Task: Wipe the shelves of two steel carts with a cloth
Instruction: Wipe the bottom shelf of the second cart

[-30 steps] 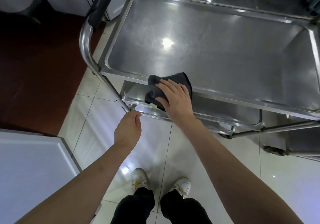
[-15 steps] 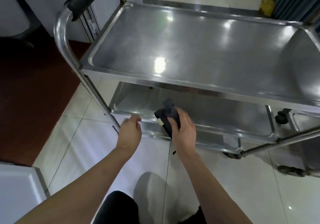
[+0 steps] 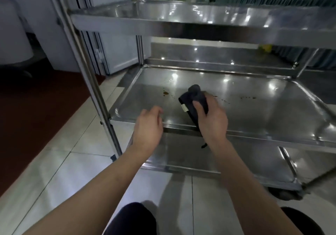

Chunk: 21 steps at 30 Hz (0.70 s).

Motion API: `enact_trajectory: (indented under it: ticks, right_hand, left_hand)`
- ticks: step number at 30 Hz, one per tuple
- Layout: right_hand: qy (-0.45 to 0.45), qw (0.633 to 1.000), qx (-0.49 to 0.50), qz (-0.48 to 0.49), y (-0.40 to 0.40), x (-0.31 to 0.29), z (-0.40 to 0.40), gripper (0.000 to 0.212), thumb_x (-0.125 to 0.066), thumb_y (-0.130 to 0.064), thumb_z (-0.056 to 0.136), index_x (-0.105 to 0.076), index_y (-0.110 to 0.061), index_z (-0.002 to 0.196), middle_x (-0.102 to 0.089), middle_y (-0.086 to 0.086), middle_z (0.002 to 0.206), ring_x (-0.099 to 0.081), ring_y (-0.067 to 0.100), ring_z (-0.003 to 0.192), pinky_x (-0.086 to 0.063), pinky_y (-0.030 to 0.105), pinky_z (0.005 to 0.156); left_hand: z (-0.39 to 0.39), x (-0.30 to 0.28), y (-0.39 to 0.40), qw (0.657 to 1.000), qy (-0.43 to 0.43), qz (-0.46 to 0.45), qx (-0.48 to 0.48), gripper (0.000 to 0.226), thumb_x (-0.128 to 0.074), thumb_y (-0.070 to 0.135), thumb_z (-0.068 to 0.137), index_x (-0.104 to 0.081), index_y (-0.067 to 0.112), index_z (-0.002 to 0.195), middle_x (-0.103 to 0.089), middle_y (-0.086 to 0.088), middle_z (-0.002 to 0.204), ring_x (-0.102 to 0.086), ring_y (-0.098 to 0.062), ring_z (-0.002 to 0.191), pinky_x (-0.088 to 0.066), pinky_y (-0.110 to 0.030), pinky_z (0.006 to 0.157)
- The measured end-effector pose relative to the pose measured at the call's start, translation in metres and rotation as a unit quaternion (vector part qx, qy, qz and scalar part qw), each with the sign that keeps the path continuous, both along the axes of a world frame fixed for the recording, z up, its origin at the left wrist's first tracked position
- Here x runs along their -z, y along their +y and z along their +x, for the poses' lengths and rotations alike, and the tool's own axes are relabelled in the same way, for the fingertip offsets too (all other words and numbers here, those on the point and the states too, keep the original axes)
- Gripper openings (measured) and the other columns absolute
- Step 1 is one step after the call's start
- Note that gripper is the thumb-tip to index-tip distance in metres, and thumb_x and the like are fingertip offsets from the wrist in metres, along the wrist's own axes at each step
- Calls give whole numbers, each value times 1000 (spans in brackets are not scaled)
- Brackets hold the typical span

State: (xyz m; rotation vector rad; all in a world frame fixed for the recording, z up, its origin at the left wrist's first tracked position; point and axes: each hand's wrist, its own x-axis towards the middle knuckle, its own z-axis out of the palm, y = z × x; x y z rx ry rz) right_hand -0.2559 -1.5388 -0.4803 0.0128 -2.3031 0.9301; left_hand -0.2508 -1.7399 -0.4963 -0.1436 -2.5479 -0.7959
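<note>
A steel cart with three shelves fills the head view. Its top shelf (image 3: 181,29) is at eye level, and the middle shelf (image 3: 263,114) lies open before me with brown stains (image 3: 165,93) on it. My right hand (image 3: 211,120) grips a bunched dark grey cloth (image 3: 195,98) over the middle shelf's front part. My left hand (image 3: 148,125) hovers with loosely curled fingers at the shelf's front rim, holding nothing. The bottom shelf (image 3: 254,165) shows below.
The cart's left upright post (image 3: 87,74) stands close to my left hand. A dark red carpet (image 3: 36,111) lies to the left, white floor tiles (image 3: 63,176) under me. A white door (image 3: 116,52) stands behind the cart. My knees are at the bottom edge.
I have crouched down, so the view dropped from above the top shelf to the middle shelf's level. My right hand carried the cloth from the top shelf's rim down onto the middle shelf.
</note>
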Motion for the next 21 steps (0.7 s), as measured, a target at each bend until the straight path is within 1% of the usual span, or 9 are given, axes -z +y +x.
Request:
enact_trajectory:
  ticks: [4,8,11,13,14,15,17,19,21]
  right_hand:
    - [7,998,8,69,-14,18,-14,42,-59,-45,104,-62,-23,140,-72,0,127,-70,29,100,-55,41,82]
    - [-28,988,17,149,-27,22,-17,46,-51,-56,101,-68,-25,130,-77,2,98,-72,28,79,-56,38,72]
    - [-75,982,17,173,-28,21,-25,52,-43,-61,100,-70,-26,127,-77,2,91,-72,28,78,-56,41,79]
    - [-116,975,2,188,-28,22,-29,56,-35,-64,99,-68,-32,129,-77,1,102,-72,27,93,-53,46,93]
    - [-141,969,-11,201,-29,23,-31,59,-29,-67,98,-66,-36,132,-76,-1,115,-70,25,107,-49,48,101]
    - [-172,961,-24,216,-31,24,-33,62,-23,-69,97,-62,-40,136,-70,-4,133,-63,23,124,-43,50,110]
    - [-243,935,-45,253,-35,24,-36,63,-15,-68,101,-47,-45,151,-41,-7,164,-35,21,152,-23,54,124]
    - [-296,911,-61,282,-41,20,-40,60,-13,-62,106,-25,-44,163,-14,-7,175,-10,21,161,-7,54,128]
    - [-318,895,-78,303,-46,16,-46,63,-15,-63,107,-13,-43,166,-1,-6,176,3,22,162,0,55,129]
  left_hand:
    - [-1,14,-9,996,65,-58,12,20,-50,16,96,-65,21,109,-65,1,99,-57,-23,92,-42,-38,76]
    - [0,22,-23,995,43,-90,-11,16,-53,23,96,-64,29,105,-61,6,100,-55,-21,95,-36,-37,76]
    - [-11,23,-36,995,34,-96,-12,15,-55,23,94,-64,30,104,-61,7,102,-55,-20,96,-33,-34,75]
    - [-14,25,-45,995,31,-97,-23,15,-57,23,93,-65,31,102,-61,8,100,-55,-20,96,-30,-33,75]
    - [-14,27,-50,994,33,-96,-30,14,-58,23,92,-66,31,101,-61,9,99,-55,-19,95,-30,-33,75]
    - [-13,29,-54,995,36,-91,-36,13,-59,24,92,-66,31,100,-60,9,98,-55,-19,95,-31,-33,76]
    - [-10,33,-62,995,46,-80,-38,12,-58,26,95,-68,31,101,-60,8,95,-56,-20,93,-35,-35,79]
    - [-7,36,-67,994,59,-89,-28,11,-59,28,98,-70,29,100,-59,7,92,-57,-21,89,-39,-36,81]
    - [-5,39,-67,992,67,-101,-14,12,-59,31,99,-71,27,97,-57,6,90,-55,-21,85,-41,-36,80]
